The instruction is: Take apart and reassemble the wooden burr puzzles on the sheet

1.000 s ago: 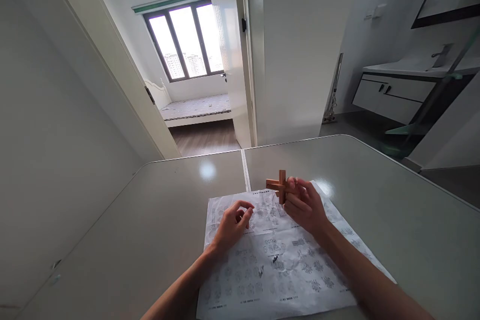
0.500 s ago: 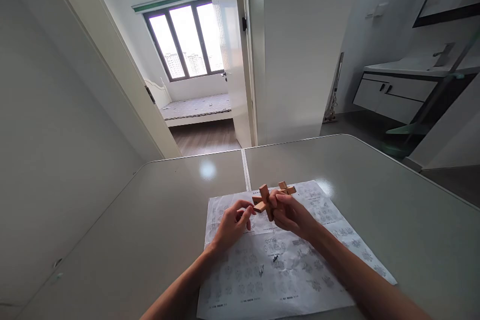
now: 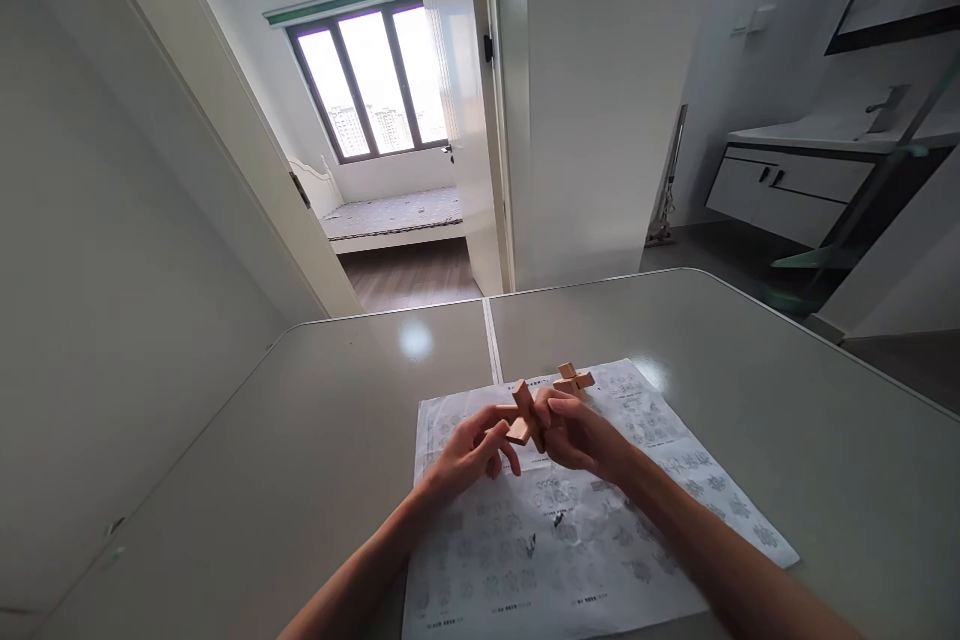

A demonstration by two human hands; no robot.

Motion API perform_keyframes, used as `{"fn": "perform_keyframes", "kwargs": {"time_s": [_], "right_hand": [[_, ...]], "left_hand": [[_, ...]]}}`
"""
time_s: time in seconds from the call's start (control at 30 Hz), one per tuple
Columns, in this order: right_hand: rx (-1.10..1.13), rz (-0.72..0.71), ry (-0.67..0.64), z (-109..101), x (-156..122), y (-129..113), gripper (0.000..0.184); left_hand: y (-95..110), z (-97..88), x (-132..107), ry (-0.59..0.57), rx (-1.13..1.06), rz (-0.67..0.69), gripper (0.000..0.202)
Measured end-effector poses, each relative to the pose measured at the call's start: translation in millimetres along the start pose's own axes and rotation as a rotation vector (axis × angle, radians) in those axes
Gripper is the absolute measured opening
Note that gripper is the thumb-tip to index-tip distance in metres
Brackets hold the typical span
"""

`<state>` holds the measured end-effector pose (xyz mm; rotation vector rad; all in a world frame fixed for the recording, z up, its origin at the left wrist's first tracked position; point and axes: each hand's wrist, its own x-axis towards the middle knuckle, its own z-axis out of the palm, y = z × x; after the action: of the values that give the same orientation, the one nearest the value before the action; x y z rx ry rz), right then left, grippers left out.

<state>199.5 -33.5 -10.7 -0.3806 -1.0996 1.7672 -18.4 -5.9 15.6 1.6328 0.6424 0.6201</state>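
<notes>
Above the printed paper sheet (image 3: 487, 535), a partly joined wooden burr puzzle (image 3: 521, 398) is between my two hands, its light-brown bars crossing one another. My right hand (image 3: 585, 435) is closed round its right side, hiding part of it. From the other side, my left hand (image 3: 465, 458) pinches the ends of the bars pointing left, with its lower fingers curled loosely below. Just beyond my right hand, a second small wooden cross-shaped piece group (image 3: 574, 381) rests on the far part of the sheet.
The creased sheet with small printed diagrams lies on a glossy grey table (image 3: 337, 420). A seam strip (image 3: 491, 340) runs across the tabletop toward the far edge. Beyond are an open door (image 3: 469, 120), a bed (image 3: 397, 215) and a washbasin cabinet (image 3: 787, 185).
My left fingers have moved in further over the puzzle's left bars. The held puzzle has shifted slightly left and down, uncovering more of the second wooden group. The paper has slid a little right.
</notes>
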Motion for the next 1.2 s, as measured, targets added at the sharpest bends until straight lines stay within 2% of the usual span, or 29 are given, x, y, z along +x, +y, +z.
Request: {"fn": "perform_keyframes", "kwargs": {"time_s": [0.23, 0.53, 0.63, 0.7, 0.87, 1.03, 1.2], "right_hand": [[0.013, 0.016, -0.049, 1, 0, 1, 0.030], [-0.061, 0.023, 0.003, 8, -1, -3, 0.026], [-0.122, 0.016, 0.080, 13, -2, -8, 0.024], [-0.159, 0.032, 0.157, 16, -3, -11, 0.029], [-0.263, 0.090, 0.248, 21, -2, -15, 0.040], [-0.335, 0.015, 0.361, 20, 3, -9, 0.043], [-0.375, -0.045, 0.422, 16, 7, -5, 0.043]], "left_hand": [[-4, -3.6, -3, -0.054, -0.013, 0.029, 0.061], [-7, -2.9, -4, -0.038, -0.015, -0.003, 0.053], [-7, -0.6, -3, 0.003, -0.009, -0.009, 0.051], [-5, 2.0, -3, 0.039, 0.015, -0.010, 0.050], [1, 6.8, -3, 0.176, 0.212, 0.030, 0.034], [2, 7.2, -3, 0.364, 0.400, 0.081, 0.026], [2, 7.9, -4, 0.404, 0.492, 0.131, 0.030]]}}
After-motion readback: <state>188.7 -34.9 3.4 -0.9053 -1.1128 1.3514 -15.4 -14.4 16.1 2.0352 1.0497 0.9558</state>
